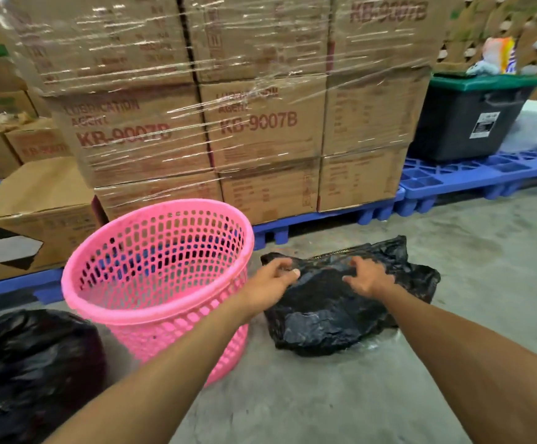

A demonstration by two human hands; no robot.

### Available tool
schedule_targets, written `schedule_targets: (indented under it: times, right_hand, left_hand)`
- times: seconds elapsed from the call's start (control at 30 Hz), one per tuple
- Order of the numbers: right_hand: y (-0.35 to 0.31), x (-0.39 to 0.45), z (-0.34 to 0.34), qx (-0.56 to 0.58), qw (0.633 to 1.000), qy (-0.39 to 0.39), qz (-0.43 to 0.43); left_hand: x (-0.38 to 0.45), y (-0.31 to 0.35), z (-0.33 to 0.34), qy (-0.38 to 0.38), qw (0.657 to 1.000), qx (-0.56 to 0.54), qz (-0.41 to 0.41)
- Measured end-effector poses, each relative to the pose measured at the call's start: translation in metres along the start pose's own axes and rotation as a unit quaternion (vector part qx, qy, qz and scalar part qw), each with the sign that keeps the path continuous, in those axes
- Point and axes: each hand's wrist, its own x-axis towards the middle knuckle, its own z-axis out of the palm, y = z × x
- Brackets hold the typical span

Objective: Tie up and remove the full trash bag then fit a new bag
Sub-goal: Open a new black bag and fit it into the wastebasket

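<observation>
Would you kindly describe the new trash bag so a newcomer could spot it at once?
Find the pink basket on the concrete floor before the wrapped cartons. Just right of it lies the new bag, black and flat, under both hands. The full bag, left of the basket, is bulging instead.

head cam | faces forward-down | near floor (341, 395) | single view

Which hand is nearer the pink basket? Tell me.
Left. The left hand is right beside the pink basket's rim; the right hand lies farther right on the flat black bag.
</observation>
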Motion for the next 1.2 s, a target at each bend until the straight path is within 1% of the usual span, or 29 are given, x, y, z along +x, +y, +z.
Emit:
schedule_targets:
  times: [0.1, 0.2, 0.23, 0.33, 0.4, 0.43, 0.5, 0.57, 0.6, 0.67, 0.77, 0.83, 0.87, 0.93, 0.97, 1.0, 1.03, 1.1, 1.17, 1.2]
  right_hand:
    - [0.033, 0.014, 0.024, 0.002, 0.997, -0.013, 0.078]
    - [0.055, 0.031, 0.048, 0.070, 0.983, -0.079, 0.153]
    - [0.060, 0.036, 0.056, 0.089, 0.977, -0.092, 0.170]
    - [0.058, 0.037, 0.072, 0.115, 0.969, -0.066, 0.207]
    - [0.054, 0.036, 0.077, 0.122, 0.962, -0.079, 0.230]
    - [0.054, 0.037, 0.078, 0.120, 0.963, -0.075, 0.230]
    - [0.055, 0.034, 0.078, 0.095, 0.965, -0.059, 0.236]
    - [0.055, 0.027, 0.078, 0.017, 0.970, -0.024, 0.241]
    - [0.055, 0.024, 0.078, -0.041, 0.973, -0.002, 0.229]
    - [0.055, 0.017, 0.075, -0.139, 0.973, 0.052, 0.177]
    - [0.056, 0.009, 0.064, -0.208, 0.963, 0.113, 0.125]
    - [0.056, 0.006, 0.053, -0.216, 0.961, 0.132, 0.107]
    - [0.055, 0.004, 0.047, -0.209, 0.962, 0.139, 0.109]
    - [0.052, -0.001, 0.033, -0.146, 0.972, 0.133, 0.128]
    - [0.052, -0.002, 0.027, -0.095, 0.977, 0.119, 0.150]
    - [0.052, -0.004, 0.019, -0.035, 0.978, 0.105, 0.177]
    - [0.053, -0.005, 0.012, 0.027, 0.973, 0.095, 0.207]
    - [0.054, -0.012, -0.006, 0.123, 0.956, 0.092, 0.251]
    - [0.052, -0.024, -0.027, 0.160, 0.948, 0.105, 0.254]
    - [0.049, -0.032, -0.037, 0.162, 0.948, 0.116, 0.248]
  left_hand:
    - [0.037, -0.046, 0.023, 0.025, 0.998, 0.004, -0.051]
    - [0.086, -0.099, 0.031, 0.052, 0.994, 0.027, -0.091]
    - [0.096, -0.107, 0.033, 0.053, 0.993, 0.027, -0.104]
    - [0.106, -0.115, 0.042, 0.078, 0.985, -0.005, -0.157]
    - [0.104, -0.116, 0.049, 0.099, 0.976, 0.013, -0.192]
    - [0.108, -0.121, 0.050, 0.106, 0.975, 0.032, -0.195]
    - [0.111, -0.122, 0.052, 0.134, 0.972, 0.071, -0.178]
    - [0.108, -0.113, 0.052, 0.164, 0.965, 0.138, -0.150]
    - [0.107, -0.107, 0.052, 0.182, 0.958, 0.174, -0.137]
    - [0.103, -0.095, 0.053, 0.220, 0.943, 0.222, -0.114]
    - [0.100, -0.083, 0.051, 0.235, 0.937, 0.243, -0.086]
    - [0.097, -0.074, 0.050, 0.231, 0.945, 0.211, -0.094]
    - [0.096, -0.070, 0.050, 0.223, 0.954, 0.167, -0.113]
    - [0.094, -0.058, 0.047, 0.189, 0.968, -0.008, -0.163]
    - [0.093, -0.051, 0.046, 0.167, 0.963, -0.104, -0.184]
    - [0.089, -0.044, 0.045, 0.146, 0.953, -0.176, -0.200]
    - [0.087, -0.039, 0.044, 0.129, 0.945, -0.219, -0.208]
    - [0.080, -0.027, 0.039, 0.138, 0.937, -0.252, -0.199]
    - [0.075, -0.017, 0.031, 0.167, 0.930, -0.269, -0.185]
    - [0.071, -0.010, 0.025, 0.169, 0.929, -0.279, -0.176]
